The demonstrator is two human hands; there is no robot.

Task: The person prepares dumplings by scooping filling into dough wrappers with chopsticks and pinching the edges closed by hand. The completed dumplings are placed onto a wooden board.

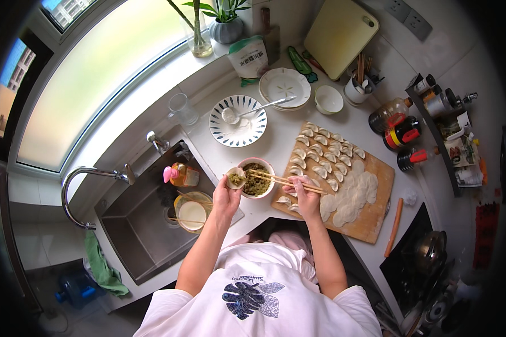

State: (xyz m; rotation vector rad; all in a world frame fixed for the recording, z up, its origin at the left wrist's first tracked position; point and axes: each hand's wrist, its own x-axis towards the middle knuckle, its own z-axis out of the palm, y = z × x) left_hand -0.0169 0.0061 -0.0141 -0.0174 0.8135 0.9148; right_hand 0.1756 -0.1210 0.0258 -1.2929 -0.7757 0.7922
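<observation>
A round dumpling wrapper [231,185] with greenish filling on it rests in my left hand [226,198], just left of the filling bowl. My right hand [305,197] grips a pair of wooden chopsticks [280,180], whose tips reach over the bowl [272,168] of chopped filling [256,182]. To the right lies a wooden cutting board [373,225]. Rows of folded dumplings [320,170] cover its far and left parts, and flat wrappers [352,198] overlap in a pile on its near right. My right forearm passes over the board's near left corner.
A floured plate [217,130] holding a spoon [253,110] stands beyond the bowl. The sink [139,236] on the left contains a soap bottle [184,175] and stacked bowls [192,214]. Right of the board are a rolling pin [394,227], sauce bottles [401,132] and a black cooktop [405,261].
</observation>
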